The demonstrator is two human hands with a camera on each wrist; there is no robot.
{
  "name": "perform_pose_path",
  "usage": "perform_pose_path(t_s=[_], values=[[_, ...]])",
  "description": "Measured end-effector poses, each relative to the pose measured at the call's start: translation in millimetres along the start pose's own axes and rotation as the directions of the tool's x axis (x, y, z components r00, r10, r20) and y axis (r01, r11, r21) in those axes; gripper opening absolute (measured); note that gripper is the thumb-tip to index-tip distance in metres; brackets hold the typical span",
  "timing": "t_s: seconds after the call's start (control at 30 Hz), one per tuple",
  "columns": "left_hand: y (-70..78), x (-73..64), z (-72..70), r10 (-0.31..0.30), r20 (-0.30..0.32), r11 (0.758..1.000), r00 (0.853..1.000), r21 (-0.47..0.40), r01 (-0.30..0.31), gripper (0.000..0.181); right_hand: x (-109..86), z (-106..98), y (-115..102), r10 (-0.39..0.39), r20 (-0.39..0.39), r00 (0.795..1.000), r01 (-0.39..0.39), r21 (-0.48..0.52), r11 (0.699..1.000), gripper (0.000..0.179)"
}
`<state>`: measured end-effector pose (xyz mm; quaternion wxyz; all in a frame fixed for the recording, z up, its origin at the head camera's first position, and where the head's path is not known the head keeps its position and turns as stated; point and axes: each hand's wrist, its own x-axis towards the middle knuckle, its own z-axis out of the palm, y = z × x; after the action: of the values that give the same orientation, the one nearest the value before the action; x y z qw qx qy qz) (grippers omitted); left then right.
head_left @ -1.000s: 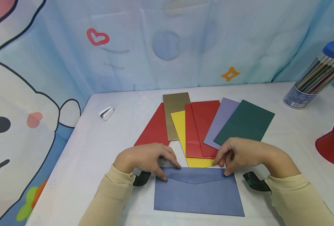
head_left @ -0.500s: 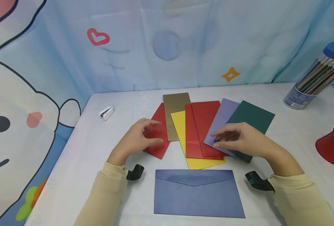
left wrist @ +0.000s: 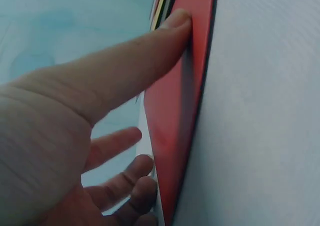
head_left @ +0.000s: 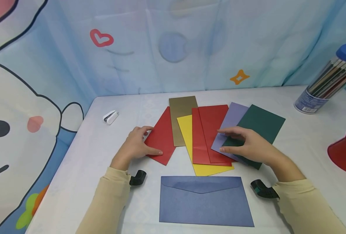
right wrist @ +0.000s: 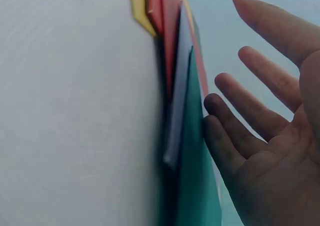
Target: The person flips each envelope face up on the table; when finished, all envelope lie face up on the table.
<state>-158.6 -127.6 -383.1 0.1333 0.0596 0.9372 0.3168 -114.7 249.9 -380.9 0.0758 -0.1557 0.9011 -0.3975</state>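
Observation:
In the head view my left hand (head_left: 133,144) touches the leftmost red envelope (head_left: 162,139), the thumb lying on its face and the fingers along its left edge. The left wrist view has that thumb (left wrist: 172,28) on the red surface, the other fingers loosely bent beside the edge. My right hand (head_left: 249,146) hovers with parted fingers over the purple envelope (head_left: 231,113) and the green envelope (head_left: 262,122), holding nothing. Between the hands lie a gold envelope (head_left: 180,107), a yellow one (head_left: 200,170) and overlapping red envelopes (head_left: 212,130). Nearest the person rests a blue envelope (head_left: 205,208), flap side up.
A small white stapler (head_left: 111,117) sits at the back left of the white table (head_left: 102,156). At the right stand a tub of pencils (head_left: 310,100) with a blue lid and a red object with a loop (head_left: 345,152). A printed curtain (head_left: 205,45) hangs behind.
Both hands have let go of the blue envelope, which now lies flat. They have moved up over the fan of envelopes, the left onto the red one, the right above the purple and green.

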Motion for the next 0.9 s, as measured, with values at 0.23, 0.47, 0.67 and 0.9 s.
perform_pose_path(t_s=[0.23, 0.47, 0.67, 0.9], values=[[1.1, -1.7, -5.8, -0.092, 0.022, 0.995, 0.995, -0.047, 0.093, 0.096, -0.8, 1, 3, 0.029, 0.013, 0.999, -0.029, -0.011, 1.0, 0.065], [-3.9, -1.1, -9.5, -0.115, 0.045, 0.985, 0.992, -0.121, 0.12, 0.096, -1.3, 1, 3, 0.036, 0.019, 0.999, -0.036, -0.009, 0.999, 0.064], [-6.1, -1.7, -14.7, -0.116, 0.019, 0.984, 0.993, -0.135, 0.118, 0.091, -2.2, 3, 4, 0.039, 0.018, 0.999, -0.038, -0.017, 0.999, 0.062], [-2.8, -5.4, -27.5, -0.061, -0.03, 0.98, 0.998, -0.192, 0.054, 0.074, -0.6, 2, 3, 0.023, 0.014, 1.0, -0.023, -0.024, 0.999, 0.061]])
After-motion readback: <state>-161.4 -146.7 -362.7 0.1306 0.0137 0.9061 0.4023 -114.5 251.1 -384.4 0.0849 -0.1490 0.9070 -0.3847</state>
